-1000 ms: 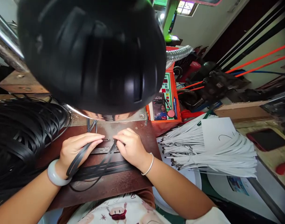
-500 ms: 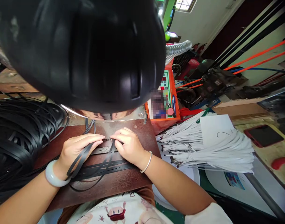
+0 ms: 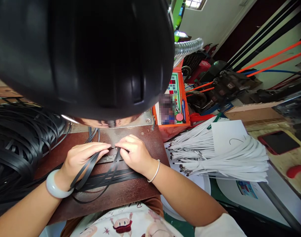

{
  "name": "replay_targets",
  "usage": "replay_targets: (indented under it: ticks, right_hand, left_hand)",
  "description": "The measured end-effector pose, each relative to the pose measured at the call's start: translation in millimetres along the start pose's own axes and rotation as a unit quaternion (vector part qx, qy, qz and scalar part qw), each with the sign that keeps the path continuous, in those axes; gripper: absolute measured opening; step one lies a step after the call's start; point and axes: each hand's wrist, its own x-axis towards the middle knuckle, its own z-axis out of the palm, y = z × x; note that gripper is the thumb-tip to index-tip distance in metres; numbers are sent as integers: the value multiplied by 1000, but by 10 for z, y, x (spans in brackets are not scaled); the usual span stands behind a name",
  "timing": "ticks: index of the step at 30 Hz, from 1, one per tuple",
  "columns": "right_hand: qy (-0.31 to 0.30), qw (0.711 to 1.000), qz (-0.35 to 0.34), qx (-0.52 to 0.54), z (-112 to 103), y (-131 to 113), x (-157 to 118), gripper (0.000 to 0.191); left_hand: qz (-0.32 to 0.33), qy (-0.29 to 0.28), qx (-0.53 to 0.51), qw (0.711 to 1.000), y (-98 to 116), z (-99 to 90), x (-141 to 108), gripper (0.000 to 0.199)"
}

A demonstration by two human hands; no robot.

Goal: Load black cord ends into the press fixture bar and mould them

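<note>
Flat black straps [image 3: 87, 171] run from my left hand [image 3: 82, 156] and loop over the brown board [image 3: 140, 194]. That hand is closed, pinching a strap between thumb and fingers. My right hand [image 3: 133, 153] also pinches a black strap, which hangs down from its fingertips. Both sets of fingertips almost meet around a small dark piece too tiny to make out. Just below them a metal strip with slots [image 3: 108, 158] lies on the board. More black straps lie flat across the board under my wrists.
A large black lamp-like hood [image 3: 103, 59] hangs close over the hands. Heaped black straps [image 3: 17, 141] fill the left side. On the right are an orange control box [image 3: 186, 105], bundled white straps [image 3: 226, 161] under a paper sheet [image 3: 226, 135], and a phone [image 3: 278, 142].
Both hands stay pinched at nearly the same place. The fingertips have shifted very slightly, and the view has tilted a little.
</note>
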Motion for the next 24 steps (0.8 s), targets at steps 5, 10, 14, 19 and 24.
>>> replay_targets:
  ticks: [5,10,14,19,24]
  right_hand:
    - [-12,1000,8,0,-5,3,5,27]
    - [-9,1000,11,3,0,-2,1,27]
    - [2,1000,1,10,-5,-11,4,27]
    - [-2,1000,4,10,0,0,2,27]
    - [-5,1000,-2,4,15,9,7,26]
  left_hand:
    - [4,-3,-13,1000,-12,7,-7,19]
    - [-8,-11,-9,1000,4,13,6,14]
    - [-8,-26,-9,1000,18,6,15,13]
    - [-6,-49,-7,999,-45,23,-38,16]
    - [19,-75,1,997,-54,18,-50,17]
